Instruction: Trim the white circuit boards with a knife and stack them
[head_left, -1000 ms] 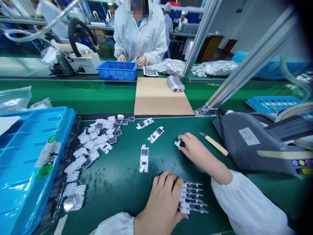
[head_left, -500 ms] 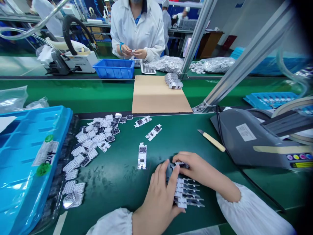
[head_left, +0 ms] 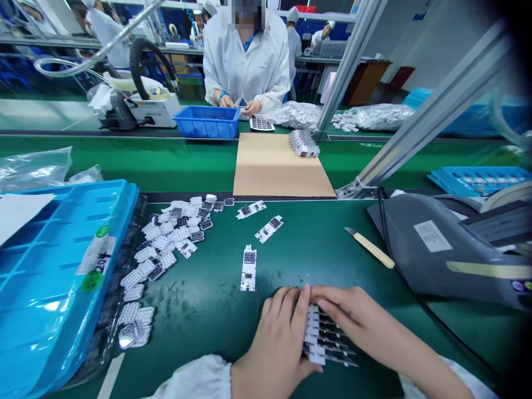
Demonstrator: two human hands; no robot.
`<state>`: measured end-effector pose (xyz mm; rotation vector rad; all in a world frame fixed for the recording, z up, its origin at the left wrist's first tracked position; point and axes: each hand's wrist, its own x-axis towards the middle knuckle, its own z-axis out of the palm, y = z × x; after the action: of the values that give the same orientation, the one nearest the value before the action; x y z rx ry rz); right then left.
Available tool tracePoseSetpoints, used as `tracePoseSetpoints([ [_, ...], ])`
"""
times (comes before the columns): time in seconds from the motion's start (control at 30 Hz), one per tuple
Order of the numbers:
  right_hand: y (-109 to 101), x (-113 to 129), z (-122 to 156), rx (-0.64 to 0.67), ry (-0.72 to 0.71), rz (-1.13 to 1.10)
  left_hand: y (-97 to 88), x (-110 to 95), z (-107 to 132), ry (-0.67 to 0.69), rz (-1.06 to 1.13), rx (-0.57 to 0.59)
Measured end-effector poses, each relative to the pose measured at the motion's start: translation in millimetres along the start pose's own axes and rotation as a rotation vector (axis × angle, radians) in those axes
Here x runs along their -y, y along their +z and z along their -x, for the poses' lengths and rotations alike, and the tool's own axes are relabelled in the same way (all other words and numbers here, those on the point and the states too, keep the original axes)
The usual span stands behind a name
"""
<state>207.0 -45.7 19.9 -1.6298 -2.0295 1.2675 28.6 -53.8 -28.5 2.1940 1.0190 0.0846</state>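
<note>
My left hand (head_left: 278,338) lies flat on the green mat, fingers stretched against the left side of a row of small white circuit boards (head_left: 326,341). On top of that same row rests my right hand (head_left: 353,318), fingers extended and pressing the boards down. A single board (head_left: 248,268) sits just left of my hands, and two more boards (head_left: 269,228) lie farther back. A heap of small boards (head_left: 166,244) spreads toward the left.
A blue tray in plastic wrap (head_left: 50,266) fills the left. A small knife (head_left: 369,248) and a grey machine (head_left: 449,249) stand at the right. Behind the green conveyor (head_left: 166,160) with its cardboard sheet (head_left: 278,166), a person in white (head_left: 247,61) works by a blue bin (head_left: 208,121).
My right hand brought a board from farther back to the row by my left hand, then flattened onto the row. Both hands now press the boards together.
</note>
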Motion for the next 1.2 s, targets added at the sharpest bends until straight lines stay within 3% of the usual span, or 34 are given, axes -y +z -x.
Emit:
tracePoseSetpoints([
  [0.1, -22.8, -1.1, -18.4, -0.125, 0.017, 0.098, -8.7, -1.9, -2.4, -0.005, 0.042, 0.064],
  [0.2, -34.4, 3.3, -60.1, -0.227, 0.022, 0.213, -10.2, 1.3, -2.9, 0.0, 0.096, 0.078],
  [0.33, -22.2, 15.8, -117.0, -0.238, 0.034, 0.39, -2.8, 9.2, -2.7, 0.02, 0.13, 0.065],
  [0.43, -7.5, 16.8, -133.5, -0.264, 0.07, 0.528, 4.4, 13.2, -3.4, 0.051, 0.099, 0.001],
  [0.57, -7.1, -1.6, -118.5, -0.33, 0.113, 0.63, 13.3, 16.9, -6.6, 0.118, -0.017, -0.107],
  [0.8, -21.6, -41.0, -80.9, -0.388, 0.004, 0.573, 22.6, 26.6, -9.4, 0.225, -0.205, -0.327],
  [0.97, -19.7, -46.2, -86.0, -0.438, 0.025, 0.478, 33.2, 27.3, -10.3, 0.126, -0.224, -0.426],
  [1.07, -21.2, -38.9, -85.0, -0.428, 0.039, 0.428, 31.8, 28.2, -10.0, 0.125, -0.198, -0.377],
  [1.2, -20.8, -30.1, -65.0, -0.33, 0.006, 0.313, 13.3, 20.1, -7.0, 0.145, -0.142, -0.154],
])
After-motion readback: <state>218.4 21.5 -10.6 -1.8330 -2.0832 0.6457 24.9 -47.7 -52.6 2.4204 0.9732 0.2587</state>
